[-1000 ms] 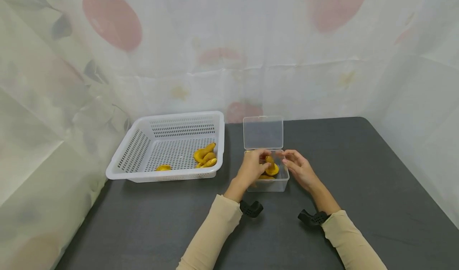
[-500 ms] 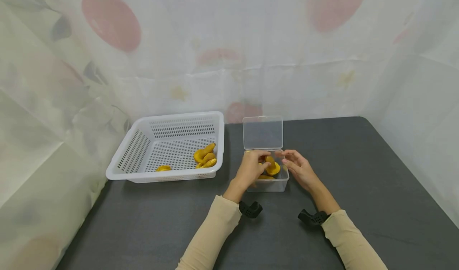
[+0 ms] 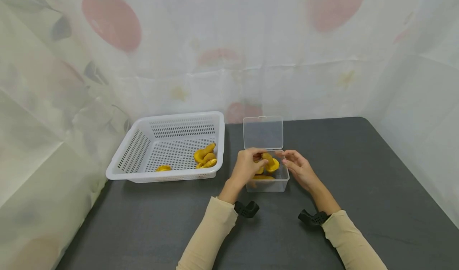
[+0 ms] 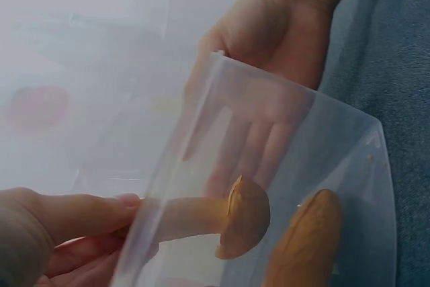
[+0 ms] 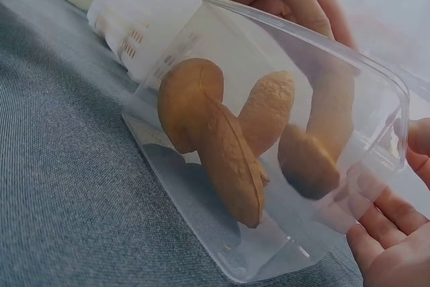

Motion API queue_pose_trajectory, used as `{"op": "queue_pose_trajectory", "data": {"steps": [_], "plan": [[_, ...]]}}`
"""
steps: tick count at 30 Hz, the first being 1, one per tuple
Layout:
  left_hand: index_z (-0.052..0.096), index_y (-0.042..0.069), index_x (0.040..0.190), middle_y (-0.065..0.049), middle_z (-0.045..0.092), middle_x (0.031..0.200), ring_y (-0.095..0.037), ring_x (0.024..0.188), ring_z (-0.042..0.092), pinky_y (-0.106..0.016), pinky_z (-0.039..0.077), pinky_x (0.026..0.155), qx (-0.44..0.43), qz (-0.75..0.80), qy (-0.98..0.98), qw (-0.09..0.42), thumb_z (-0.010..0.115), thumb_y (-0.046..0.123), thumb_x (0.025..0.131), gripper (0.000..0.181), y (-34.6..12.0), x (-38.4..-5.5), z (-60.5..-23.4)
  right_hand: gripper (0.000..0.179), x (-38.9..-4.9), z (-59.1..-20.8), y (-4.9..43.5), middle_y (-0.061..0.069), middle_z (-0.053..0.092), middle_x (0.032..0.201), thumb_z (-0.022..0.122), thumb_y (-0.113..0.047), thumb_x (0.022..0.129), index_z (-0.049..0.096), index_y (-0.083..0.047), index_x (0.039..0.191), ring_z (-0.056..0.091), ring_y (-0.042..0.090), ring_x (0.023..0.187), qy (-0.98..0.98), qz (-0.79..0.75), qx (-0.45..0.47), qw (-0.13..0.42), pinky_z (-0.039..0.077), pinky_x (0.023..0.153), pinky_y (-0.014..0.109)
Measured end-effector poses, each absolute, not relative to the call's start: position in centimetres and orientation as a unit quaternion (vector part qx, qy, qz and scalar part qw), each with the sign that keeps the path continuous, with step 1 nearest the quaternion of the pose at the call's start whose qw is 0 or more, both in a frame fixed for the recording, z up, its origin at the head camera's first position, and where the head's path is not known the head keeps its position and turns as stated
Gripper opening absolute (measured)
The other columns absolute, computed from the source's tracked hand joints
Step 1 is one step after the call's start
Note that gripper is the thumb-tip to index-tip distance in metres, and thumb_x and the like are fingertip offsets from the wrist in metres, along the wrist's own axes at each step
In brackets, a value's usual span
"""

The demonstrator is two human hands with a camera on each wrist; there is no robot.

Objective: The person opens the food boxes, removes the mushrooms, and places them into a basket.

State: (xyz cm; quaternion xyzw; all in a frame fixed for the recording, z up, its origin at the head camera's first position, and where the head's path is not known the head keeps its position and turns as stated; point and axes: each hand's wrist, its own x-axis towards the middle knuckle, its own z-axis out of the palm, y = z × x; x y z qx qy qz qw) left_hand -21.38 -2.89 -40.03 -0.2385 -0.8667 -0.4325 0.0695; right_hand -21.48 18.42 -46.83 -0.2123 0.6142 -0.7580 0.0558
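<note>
Head view, left hand (image 3: 245, 167): I pinch one mushroom (image 3: 270, 162) by its stem (image 3: 266, 157), its cap (image 3: 274, 166) inside the clear box (image 3: 267, 186).
Right hand (image 3: 302, 172): my fingers (image 3: 293, 155) loosely extended alongside it, apparently for steadying.
Lid (image 3: 263, 133): raised, presumably for access.
White basket (image 3: 220, 142): more mushrooms (image 3: 205, 155), near my left.

Wears plain, fairly close-fitting cream-beige sleeves (image 3: 206, 240) with lightly creased cuffs (image 3: 226, 211), and bears beside each cuff a curved, perforated bracket (image 3: 247, 209) in matte black with a rounded edge.

left hand (image 3: 247, 164) pinching, right hand (image 3: 300, 170) loosely curved opposite it
</note>
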Motion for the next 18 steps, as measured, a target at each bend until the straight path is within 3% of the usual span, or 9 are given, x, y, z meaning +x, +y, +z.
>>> {"op": "queue_pose_trajectory", "data": {"steps": [12,18], "plan": [[0.068,-0.004,0.115,-0.019,0.071,0.111,-0.028,0.1,0.071,-0.026,0.061,0.084,-0.241,-0.469,-0.843,0.103,0.071,0.008,0.084,0.033,-4.2,-21.0,-38.7,0.022,-21.6,-47.0,18.5,-0.012,0.057,0.131,0.046,-0.01,0.102,0.044,-0.003,0.122,0.049,-0.002,0.128,0.627,-0.746,-0.218,0.054,0.042,0.102,0.006],[0.067,-0.005,0.115,-0.02,0.07,0.112,-0.03,0.1,0.071,-0.035,0.061,0.086,-0.233,-0.494,-0.83,0.115,0.072,0.009,0.084,0.034,-5.0,-20.8,-38.1,0.021,-21.6,-47.0,18.5,-0.01,0.058,0.131,0.046,-0.01,0.102,0.045,-0.004,0.121,0.05,0.0,0.127,0.624,-0.751,-0.212,0.054,0.042,0.102,0.007]]}}
